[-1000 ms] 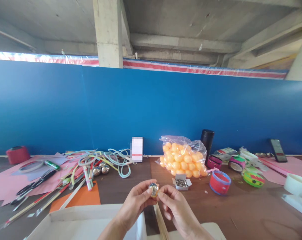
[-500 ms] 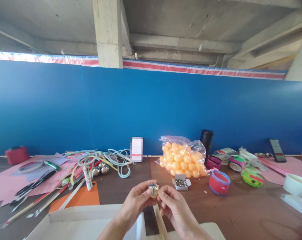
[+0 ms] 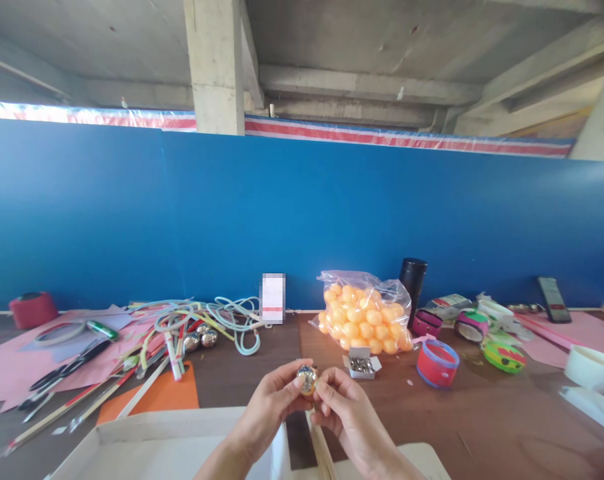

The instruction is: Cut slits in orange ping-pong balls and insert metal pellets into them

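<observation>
My left hand is closed around a small ball and holds it up in front of me. Shiny silver pieces cover most of the ball, with some orange showing along its lower edge. At the ball's right side, my right hand has thumb and forefinger pinched together against it. Whatever lies between those fingertips is hidden. Just beyond the hands stands a small white box of metal thumbtacks, its flaps folded out. Pale thin sticks lie below the hands.
A clear bag of orange balls stands behind the tack box, beside a black cylinder. A white tray lies front left. Tubing, scissors and silver balls spread leftward; a red tape roll sits right.
Hardly anything differs. My right fingers have shifted slightly against the ball, while my left hand keeps its hold.
</observation>
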